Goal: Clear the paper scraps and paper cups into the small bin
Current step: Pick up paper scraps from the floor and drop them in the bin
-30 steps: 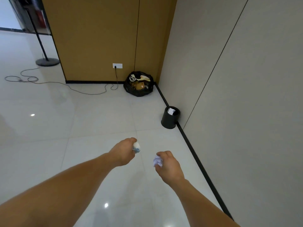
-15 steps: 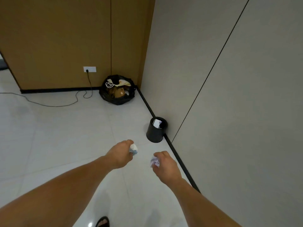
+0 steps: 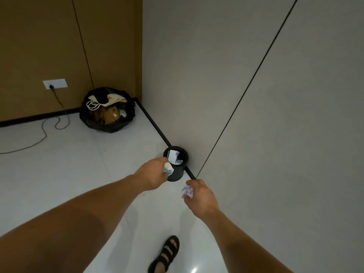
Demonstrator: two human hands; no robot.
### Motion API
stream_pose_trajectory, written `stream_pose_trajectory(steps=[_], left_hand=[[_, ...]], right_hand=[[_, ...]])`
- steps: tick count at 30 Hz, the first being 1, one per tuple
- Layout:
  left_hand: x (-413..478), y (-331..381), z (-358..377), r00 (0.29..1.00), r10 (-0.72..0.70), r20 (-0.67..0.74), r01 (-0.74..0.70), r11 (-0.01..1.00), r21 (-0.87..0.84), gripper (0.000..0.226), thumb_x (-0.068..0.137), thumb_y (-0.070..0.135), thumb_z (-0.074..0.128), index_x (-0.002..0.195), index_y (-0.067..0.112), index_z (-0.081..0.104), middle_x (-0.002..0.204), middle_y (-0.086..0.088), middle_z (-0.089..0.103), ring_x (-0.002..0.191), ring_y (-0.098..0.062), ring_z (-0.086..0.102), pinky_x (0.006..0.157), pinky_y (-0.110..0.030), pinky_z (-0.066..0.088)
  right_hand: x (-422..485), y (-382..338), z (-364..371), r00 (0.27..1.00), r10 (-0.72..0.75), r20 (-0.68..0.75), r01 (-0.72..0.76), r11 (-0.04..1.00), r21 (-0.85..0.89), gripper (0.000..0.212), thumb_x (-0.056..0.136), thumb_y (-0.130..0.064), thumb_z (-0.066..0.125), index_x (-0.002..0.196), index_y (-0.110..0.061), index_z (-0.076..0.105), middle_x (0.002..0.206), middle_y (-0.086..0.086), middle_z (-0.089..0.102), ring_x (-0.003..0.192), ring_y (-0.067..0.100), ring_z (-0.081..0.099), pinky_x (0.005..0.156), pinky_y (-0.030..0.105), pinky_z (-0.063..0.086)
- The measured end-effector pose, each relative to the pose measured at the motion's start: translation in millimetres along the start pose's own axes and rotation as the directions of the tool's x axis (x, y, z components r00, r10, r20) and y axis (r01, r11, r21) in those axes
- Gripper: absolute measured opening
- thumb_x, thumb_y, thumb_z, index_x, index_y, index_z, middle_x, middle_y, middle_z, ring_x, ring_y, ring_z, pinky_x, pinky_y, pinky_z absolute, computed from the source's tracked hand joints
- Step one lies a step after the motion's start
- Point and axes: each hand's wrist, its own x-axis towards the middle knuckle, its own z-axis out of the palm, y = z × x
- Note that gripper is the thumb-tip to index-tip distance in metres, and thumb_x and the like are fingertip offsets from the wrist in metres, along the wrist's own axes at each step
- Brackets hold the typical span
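Observation:
A small black bin (image 3: 177, 174) stands on the white floor against the grey wall, with white paper inside it. My left hand (image 3: 152, 174) grips a crumpled paper scrap (image 3: 168, 168) just at the bin's near left rim. My right hand (image 3: 201, 196) holds a crumpled pale purple paper scrap (image 3: 186, 191) a little in front of and to the right of the bin.
A black rubbish bag (image 3: 107, 123) full of paper bags sits in the corner. A cable (image 3: 45, 133) runs from the wall socket (image 3: 55, 83) across the floor. My sandalled foot (image 3: 167, 253) is below the hands. The grey wall (image 3: 256, 115) is close on the right.
I have come closer to the bin. Both hands, still holding their scraps, now reach it, the left one at its rim.

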Motion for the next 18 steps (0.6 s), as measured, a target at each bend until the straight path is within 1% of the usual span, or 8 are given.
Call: stream_pose_trajectory(steps=[2, 5, 7, 8, 10, 12, 16, 18], left_hand=[[42.1, -3.4, -3.4, 1.000, -0.010, 0.017, 0.010, 1.000, 0.001, 0.046, 0.090, 0.020, 0.063, 0.132, 0.018, 0.047, 0.124, -0.007, 0.060, 0.105, -0.023, 0.058, 0.081, -0.023, 0.041], [96.9, -13.0, -13.5, 0.996, -0.074, 0.057, 0.073, 0.997, 0.025, 0.051, 0.089, 0.021, 0.063, 0.137, 0.019, 0.044, 0.129, -0.007, 0.057, 0.110, -0.024, 0.057, 0.091, -0.028, 0.045], [131.6, -22.0, -18.1, 0.989, -0.134, 0.066, 0.132, 0.991, 0.027, 0.053, 0.090, 0.021, 0.062, 0.139, 0.018, 0.041, 0.132, -0.007, 0.055, 0.115, -0.024, 0.056, 0.096, -0.030, 0.045], [149.5, -26.0, -19.6, 0.986, -0.154, 0.065, 0.153, 0.988, 0.021, 0.054, 0.091, 0.022, 0.062, 0.140, 0.018, 0.040, 0.133, -0.007, 0.054, 0.117, -0.024, 0.055, 0.098, -0.030, 0.044], [182.6, -31.5, -21.0, 0.983, -0.165, 0.082, 0.164, 0.986, 0.015, 0.054, 0.091, 0.022, 0.061, 0.141, 0.018, 0.040, 0.135, -0.007, 0.053, 0.118, -0.024, 0.054, 0.098, -0.029, 0.043], [214.7, -37.7, -19.5, 0.981, -0.155, 0.120, 0.154, 0.988, 0.020, 0.056, 0.091, 0.023, 0.061, 0.142, 0.018, 0.039, 0.136, -0.007, 0.052, 0.119, -0.024, 0.054, 0.098, -0.030, 0.042], [293.0, -57.2, -11.5, 0.975, -0.116, 0.190, 0.116, 0.993, 0.012, 0.051, 0.090, 0.025, 0.060, 0.138, 0.016, 0.043, 0.131, -0.009, 0.056, 0.113, -0.025, 0.055, 0.096, -0.032, 0.045], [332.9, -68.2, -4.8, 0.969, -0.096, 0.229, 0.098, 0.995, 0.005, 0.050, 0.091, 0.026, 0.059, 0.137, 0.015, 0.043, 0.130, -0.009, 0.056, 0.113, -0.025, 0.056, 0.096, -0.033, 0.045]], right_hand=[[44.3, 5.4, -1.1, 1.000, 0.022, 0.006, -0.022, 0.999, 0.047, 0.036, 0.089, -0.019, 0.055, 0.124, -0.021, 0.059, 0.122, -0.003, 0.056, 0.099, 0.014, 0.063, 0.082, 0.015, 0.043], [107.3, 12.3, -4.9, 0.998, 0.014, 0.063, -0.019, 0.996, 0.085, 0.028, 0.089, -0.016, 0.055, 0.117, -0.016, 0.060, 0.116, 0.000, 0.059, 0.097, 0.015, 0.062, 0.083, 0.017, 0.046], [145.5, 18.2, -6.3, 0.995, -0.018, 0.099, 0.007, 0.994, 0.110, 0.026, 0.089, -0.009, 0.056, 0.114, -0.008, 0.060, 0.105, 0.006, 0.059, 0.091, 0.011, 0.061, 0.072, 0.003, 0.038], [165.7, 23.2, -5.7, 0.994, -0.028, 0.109, 0.014, 0.993, 0.121, 0.025, 0.089, -0.008, 0.057, 0.114, -0.007, 0.060, 0.101, 0.007, 0.059, 0.089, 0.009, 0.061, 0.068, 0.000, 0.035], [201.9, 31.9, -3.6, 0.995, 0.001, 0.102, -0.009, 0.997, 0.077, 0.030, 0.089, -0.017, 0.059, 0.119, -0.014, 0.060, 0.105, -0.002, 0.057, 0.093, 0.008, 0.060, 0.075, 0.005, 0.040], [232.2, 40.2, 2.1, 0.993, 0.023, 0.115, -0.030, 0.997, 0.065, 0.031, 0.089, -0.024, 0.061, 0.120, -0.018, 0.060, 0.105, -0.008, 0.056, 0.087, 0.002, 0.057, 0.080, 0.008, 0.043], [296.8, 52.6, 18.1, 0.986, 0.088, 0.142, -0.090, 0.996, 0.012, 0.026, 0.087, -0.028, 0.057, 0.112, -0.025, 0.062, 0.106, -0.007, 0.058, 0.093, 0.010, 0.062, 0.080, 0.013, 0.042], [327.7, 57.5, 24.2, 0.979, 0.130, 0.154, -0.132, 0.991, 0.001, 0.026, 0.088, -0.031, 0.056, 0.113, -0.026, 0.062, 0.107, -0.008, 0.057, 0.094, 0.011, 0.062, 0.080, 0.014, 0.044]])
